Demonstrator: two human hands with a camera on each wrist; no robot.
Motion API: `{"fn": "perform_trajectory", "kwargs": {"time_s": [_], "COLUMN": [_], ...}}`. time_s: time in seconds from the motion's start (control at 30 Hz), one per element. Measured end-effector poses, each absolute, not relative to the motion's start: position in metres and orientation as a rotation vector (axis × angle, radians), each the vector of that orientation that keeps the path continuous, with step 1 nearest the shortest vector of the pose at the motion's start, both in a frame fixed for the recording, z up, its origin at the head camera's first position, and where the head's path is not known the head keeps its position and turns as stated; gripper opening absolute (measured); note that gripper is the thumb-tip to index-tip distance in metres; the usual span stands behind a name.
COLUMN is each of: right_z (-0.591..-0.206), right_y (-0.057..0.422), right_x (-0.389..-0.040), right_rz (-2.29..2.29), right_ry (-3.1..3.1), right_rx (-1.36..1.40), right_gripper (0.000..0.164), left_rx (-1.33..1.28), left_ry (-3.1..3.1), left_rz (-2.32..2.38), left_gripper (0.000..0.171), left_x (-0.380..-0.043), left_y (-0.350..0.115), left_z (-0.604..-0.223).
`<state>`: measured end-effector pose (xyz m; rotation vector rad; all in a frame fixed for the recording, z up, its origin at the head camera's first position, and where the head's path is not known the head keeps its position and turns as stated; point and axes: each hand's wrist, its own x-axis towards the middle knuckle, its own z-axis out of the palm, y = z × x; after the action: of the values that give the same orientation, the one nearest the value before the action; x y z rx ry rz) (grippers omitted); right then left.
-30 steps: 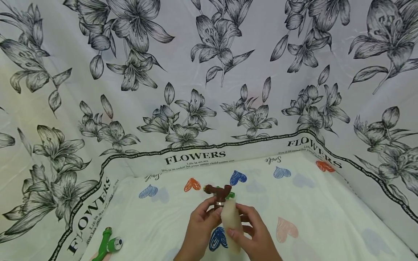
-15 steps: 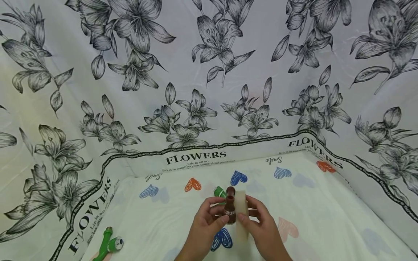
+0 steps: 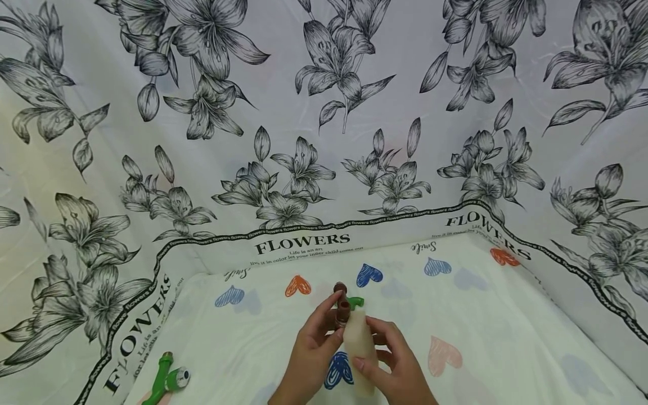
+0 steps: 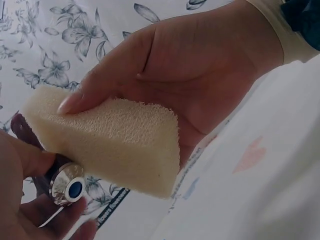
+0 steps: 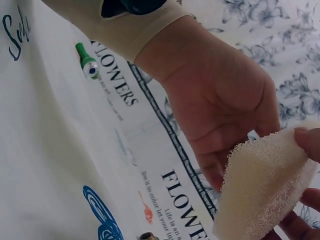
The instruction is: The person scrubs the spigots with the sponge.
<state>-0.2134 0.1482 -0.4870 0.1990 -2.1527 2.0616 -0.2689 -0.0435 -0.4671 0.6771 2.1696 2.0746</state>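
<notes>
My left hand (image 3: 316, 349) grips a dark brown-red tap (image 3: 342, 306), fingers and thumb round its body. In the left wrist view, the tap's chrome end with a blue centre (image 4: 67, 187) shows just below the sponge. My right hand (image 3: 397, 360) holds a cream, coarse-pored sponge (image 3: 360, 351) with the thumb on its near face and the fingers behind. The sponge (image 4: 115, 140) stands right beside the tap and overlaps it in the left wrist view. In the right wrist view, the sponge (image 5: 265, 185) hides most of the tap and the left fingertips.
Behind the sponge, part of a green tap (image 3: 356, 302) shows on the cloth. Another green tap (image 3: 164, 379), with brass and chrome ends, lies at the front left. White cloth with printed hearts (image 3: 445, 355) covers the table; flower-printed sheets rise behind.
Both hands shift right, then back left. The brown tap is turned in my left hand, from lying crosswise a second ago to pointing away now. The sponge stays in my right hand.
</notes>
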Motion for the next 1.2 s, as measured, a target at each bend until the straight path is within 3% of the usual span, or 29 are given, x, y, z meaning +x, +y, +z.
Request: {"fn": "perform_trajectory", "kwargs": {"time_s": [0.23, 0.4, 0.6, 0.8, 1.2], "right_z": [-0.484, -0.481, -0.477, -0.474, -0.478], "right_y": [0.150, 0.151, 0.142, 0.136, 0.158], "right_x": [-0.211, -0.210, -0.205, -0.208, -0.230], "right_rz": [2.053, 1.952, 1.817, 1.661, 2.145], "right_ry": [-2.143, -2.131, -2.074, -2.018, -2.000], "right_rx": [0.176, 0.117, 0.165, 0.236, 0.108], "right_gripper": [0.060, 0.062, 0.065, 0.074, 0.060], "left_rx": [0.633, 0.484, 0.338, 0.290, 0.290], "left_ry": [2.120, 1.928, 1.809, 1.633, 1.419], "left_rz": [2.071, 2.207, 2.388, 2.493, 2.495], "left_gripper": [0.065, 0.056, 0.060, 0.041, 0.040], "left_x": [-0.271, -0.272, -0.272, -0.269, -0.262], "left_y": [-0.046, -0.046, -0.041, -0.034, -0.037], "left_z": [-0.465, -0.465, -0.460, -0.456, -0.455]}}
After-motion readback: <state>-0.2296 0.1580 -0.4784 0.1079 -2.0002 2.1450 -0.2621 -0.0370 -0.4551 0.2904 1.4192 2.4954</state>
